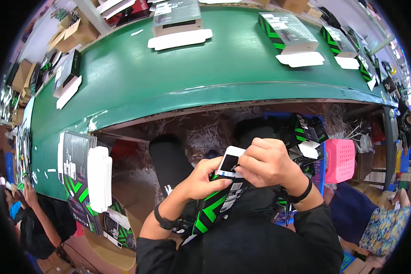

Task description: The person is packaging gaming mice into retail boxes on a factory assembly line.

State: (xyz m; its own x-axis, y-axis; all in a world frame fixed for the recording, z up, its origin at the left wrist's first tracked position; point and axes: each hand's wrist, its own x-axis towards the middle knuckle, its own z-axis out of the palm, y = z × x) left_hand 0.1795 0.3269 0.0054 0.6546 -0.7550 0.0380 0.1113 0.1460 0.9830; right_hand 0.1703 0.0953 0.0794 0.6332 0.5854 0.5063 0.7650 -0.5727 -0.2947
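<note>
Black-and-green box [212, 210]: over the person's lap, tilted, its upper end pointing far and a little right, a white flap [233, 152] with a dark patch standing up there.
Left hand [204, 178]: wrapped round the box near its upper end, thumb lying along the near side; gripping it firmly, I'd say.
Right hand [269, 163]: fingers bent in toward the thumb, right at the flap's right edge; whether they pinch anything I can't tell.
Wrists: a dark watch [164, 220] on the left, a black band [302, 192] on the right.
Left of the lap: a stack [77, 182] of printed cartons, white flaps facing right.
Right of the lap: a blue crate [322, 176] holding more black-and-green packaging, a pink stool [340, 160] just beside it.
Floor: paper shreds [208, 139] below the table's near edge.
Green table [223, 59]: boxes at far left, far middle [177, 19] and far right [290, 34], white flaps out.
</note>
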